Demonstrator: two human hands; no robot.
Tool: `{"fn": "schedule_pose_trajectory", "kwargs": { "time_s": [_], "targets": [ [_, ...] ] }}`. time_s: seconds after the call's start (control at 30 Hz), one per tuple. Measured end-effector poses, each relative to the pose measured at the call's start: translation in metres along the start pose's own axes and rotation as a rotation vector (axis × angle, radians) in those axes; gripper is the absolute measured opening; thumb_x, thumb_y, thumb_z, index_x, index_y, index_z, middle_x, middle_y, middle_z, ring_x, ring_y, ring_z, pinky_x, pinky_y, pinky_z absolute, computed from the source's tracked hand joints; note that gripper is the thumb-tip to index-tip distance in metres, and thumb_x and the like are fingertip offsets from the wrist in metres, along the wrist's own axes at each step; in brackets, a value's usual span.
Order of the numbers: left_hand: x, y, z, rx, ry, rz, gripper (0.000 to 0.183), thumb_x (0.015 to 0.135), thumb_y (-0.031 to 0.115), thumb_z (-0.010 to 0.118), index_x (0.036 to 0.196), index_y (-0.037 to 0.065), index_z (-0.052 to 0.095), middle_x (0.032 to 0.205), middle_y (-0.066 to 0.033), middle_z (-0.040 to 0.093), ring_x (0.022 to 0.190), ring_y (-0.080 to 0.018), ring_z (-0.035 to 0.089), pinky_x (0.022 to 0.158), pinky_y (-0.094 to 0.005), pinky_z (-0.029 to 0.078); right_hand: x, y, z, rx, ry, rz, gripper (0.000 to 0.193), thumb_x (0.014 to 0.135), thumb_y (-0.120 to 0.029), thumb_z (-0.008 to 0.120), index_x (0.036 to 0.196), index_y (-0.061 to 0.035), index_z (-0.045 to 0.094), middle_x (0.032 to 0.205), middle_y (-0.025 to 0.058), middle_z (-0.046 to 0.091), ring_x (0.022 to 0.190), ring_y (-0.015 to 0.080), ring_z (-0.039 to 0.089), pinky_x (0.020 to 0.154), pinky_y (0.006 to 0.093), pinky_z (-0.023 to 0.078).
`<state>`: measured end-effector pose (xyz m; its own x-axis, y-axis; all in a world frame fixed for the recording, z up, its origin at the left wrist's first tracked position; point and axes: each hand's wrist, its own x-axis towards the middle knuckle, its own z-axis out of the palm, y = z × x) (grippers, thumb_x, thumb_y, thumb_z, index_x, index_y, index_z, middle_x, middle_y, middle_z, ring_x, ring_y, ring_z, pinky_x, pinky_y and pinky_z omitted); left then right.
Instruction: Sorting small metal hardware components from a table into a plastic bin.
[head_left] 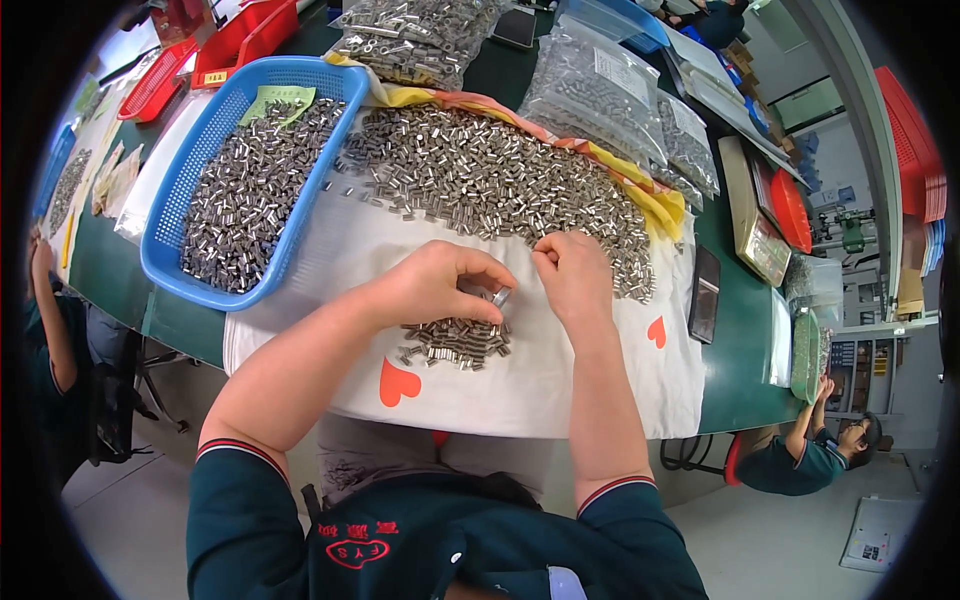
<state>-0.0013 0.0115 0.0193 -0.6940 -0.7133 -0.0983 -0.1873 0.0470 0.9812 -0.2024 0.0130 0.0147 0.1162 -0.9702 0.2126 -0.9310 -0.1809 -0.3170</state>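
Note:
A wide pile of small shiny metal cylinders [480,170] spreads over a white cloth [320,340] in front of me. My left hand [440,283] is curled above a smaller heap of the same cylinders [455,345], nearer to me. Between its thumb and fingers some metal cylinders [500,296] show; how many is hidden. At the near edge of the big pile, my right hand [577,275] has its thumb and forefinger pinched together. Whatever lies between those fingertips is too small to make out. A blue plastic basket [152,232] full of cylinders stands to the left.
A rolled yellow and orange cloth [655,210] borders the pile's far side. Behind it lie clear bags of metal parts [590,90]. To the right a phone [705,295] rests on the green table [735,350]. Red bins [240,45] stand far left; other people sit at both sides.

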Motion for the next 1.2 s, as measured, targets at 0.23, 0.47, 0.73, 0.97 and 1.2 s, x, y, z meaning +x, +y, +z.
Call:
{"fn": "schedule_pose_trajectory", "kwargs": {
  "time_s": [0.23, 0.47, 0.73, 0.97, 1.2],
  "targets": [
    [0.011, -0.017, 0.000, -0.296, 0.133, 0.011, 0.036, 0.070, 0.006, 0.071, 0.103, 0.002, 0.058, 0.085, -0.0021, 0.060, 0.078, -0.0067, 0.055, 0.071, -0.0211, 0.047, -0.002, -0.010, -0.008, 0.130, 0.028, -0.028, 0.006, 0.070, -0.008, 0.063, 0.075, -0.0051, 0.061, 0.072, 0.0069, 0.058, 0.071, 0.0209, 0.055, 0.066, 0.0321, 0.044],
    [0.009, -0.016, -0.002, -0.398, 0.202, 0.019, 0.036, 0.072, 0.004, 0.068, 0.105, -0.002, 0.056, 0.086, -0.0031, 0.060, 0.078, -0.0067, 0.055, 0.070, -0.0203, 0.047, -0.009, -0.025, -0.016, 0.808, -0.160, 0.043, 0.007, 0.072, -0.002, 0.062, 0.078, -0.0027, 0.061, 0.077, 0.0014, 0.060, 0.069, 0.0077, 0.055, 0.064, 0.0215, 0.044],
    [0.009, -0.014, 0.000, -0.342, 0.236, -0.004, 0.034, 0.072, 0.004, 0.068, 0.104, -0.002, 0.057, 0.083, -0.0028, 0.061, 0.074, -0.0059, 0.056, 0.067, -0.0203, 0.047, -0.015, -0.035, -0.007, 0.454, 0.081, -0.163, 0.011, 0.069, 0.000, 0.062, 0.079, -0.0022, 0.061, 0.072, 0.0037, 0.061, 0.066, 0.0102, 0.055, 0.062, 0.0225, 0.044],
    [0.008, -0.012, 0.001, -0.288, 0.212, -0.002, 0.035, 0.070, 0.003, 0.070, 0.103, 0.000, 0.059, 0.084, -0.0023, 0.061, 0.074, -0.0057, 0.056, 0.067, -0.0200, 0.048, -0.010, -0.026, -0.025, 0.698, -0.153, -0.012, 0.008, 0.071, -0.003, 0.063, 0.078, -0.0021, 0.060, 0.071, 0.0016, 0.060, 0.064, 0.0089, 0.053, 0.060, 0.0230, 0.043],
    [0.006, -0.013, 0.004, -0.131, 0.106, 0.029, 0.037, 0.066, 0.012, 0.075, 0.100, 0.004, 0.061, 0.085, -0.0037, 0.063, 0.077, -0.0083, 0.057, 0.071, -0.0230, 0.047, -0.002, -0.004, -0.026, 0.749, -0.252, 0.101, 0.011, 0.072, -0.007, 0.064, 0.082, -0.0036, 0.061, 0.074, 0.0001, 0.059, 0.064, 0.0076, 0.051, 0.060, 0.0217, 0.042]
  ]
}}
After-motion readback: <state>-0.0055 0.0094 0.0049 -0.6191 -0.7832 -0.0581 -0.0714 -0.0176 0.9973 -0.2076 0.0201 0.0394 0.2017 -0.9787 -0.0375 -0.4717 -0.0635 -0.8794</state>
